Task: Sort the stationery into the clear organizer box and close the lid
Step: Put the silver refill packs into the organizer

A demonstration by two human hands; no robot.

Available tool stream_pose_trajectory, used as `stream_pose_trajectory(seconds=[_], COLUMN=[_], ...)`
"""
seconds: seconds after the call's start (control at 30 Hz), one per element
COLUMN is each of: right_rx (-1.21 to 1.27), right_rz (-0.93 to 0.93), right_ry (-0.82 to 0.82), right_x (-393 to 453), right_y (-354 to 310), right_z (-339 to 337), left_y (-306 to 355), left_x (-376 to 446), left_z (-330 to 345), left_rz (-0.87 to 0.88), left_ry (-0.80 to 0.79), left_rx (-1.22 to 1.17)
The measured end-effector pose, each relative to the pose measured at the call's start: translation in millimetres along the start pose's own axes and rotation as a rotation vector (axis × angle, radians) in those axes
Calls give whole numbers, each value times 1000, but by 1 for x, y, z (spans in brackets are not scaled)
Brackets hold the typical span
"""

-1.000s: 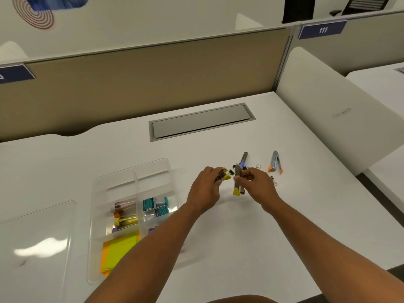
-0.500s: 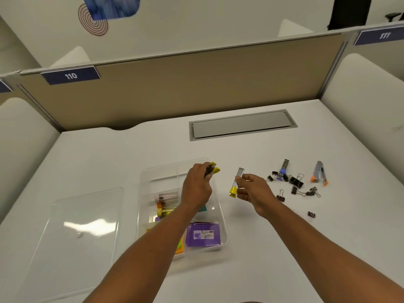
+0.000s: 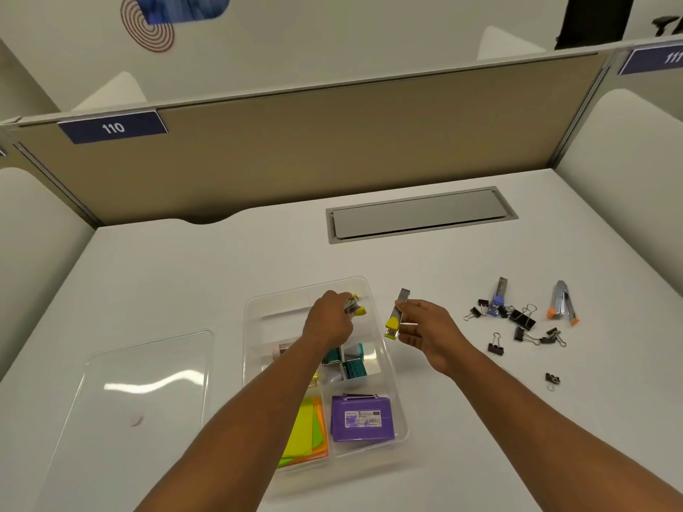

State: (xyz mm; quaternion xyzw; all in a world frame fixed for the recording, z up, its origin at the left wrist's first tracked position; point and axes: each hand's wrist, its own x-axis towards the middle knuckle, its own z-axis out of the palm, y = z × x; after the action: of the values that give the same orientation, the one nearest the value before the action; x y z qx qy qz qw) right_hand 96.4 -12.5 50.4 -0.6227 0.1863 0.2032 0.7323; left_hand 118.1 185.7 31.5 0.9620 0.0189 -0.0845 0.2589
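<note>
Head view: left hand grips yellow-tipped stapler over organizer box far compartment; right hand pinches 2nd stapler just beside box (lid off, on desk). Lower w/ long axis along divider, then release.

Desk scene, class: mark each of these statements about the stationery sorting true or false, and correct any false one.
1. The lid lies on the desk beside the organizer box. True.
2. The left hand is empty. False: it holds a yellow-tipped stapler over the box.
3. The binder clips lie loose on the desk. True.
4. The purple case lies among the clips. False: it sits in the box.
5. The right hand holds a yellow-tipped stapler. True.
</note>
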Motion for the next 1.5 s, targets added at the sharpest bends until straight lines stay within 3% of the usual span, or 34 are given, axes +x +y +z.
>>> stream_pose_trajectory(seconds=[0.4, 0.57, 0.77, 0.93, 1.07, 1.5], right_rx=[-95, -267, -903, -1464, -1720, -1741], right_rz=[-12, -110, -506, -650, -697, -818], right_ry=[-58, -87, -101, -67, -65, -136], right_x=[8, 16, 30, 49, 63, 68], right_y=[-8, -19, -36, -34, -18, 1], right_z=[9, 23, 57, 85, 92, 89], left_y=[-7, -9, -10, -21, -31, -36], left_x=[12, 1, -8, -17, -24, -30], left_z=[2, 4, -2, -9, -13, -14], left_rz=[-45, -39, -96, -199, -197, -147], left_ry=[-234, 18, 301, 415, 412, 376], left_rx=[-58, -219, -351, -399, -419, -400])
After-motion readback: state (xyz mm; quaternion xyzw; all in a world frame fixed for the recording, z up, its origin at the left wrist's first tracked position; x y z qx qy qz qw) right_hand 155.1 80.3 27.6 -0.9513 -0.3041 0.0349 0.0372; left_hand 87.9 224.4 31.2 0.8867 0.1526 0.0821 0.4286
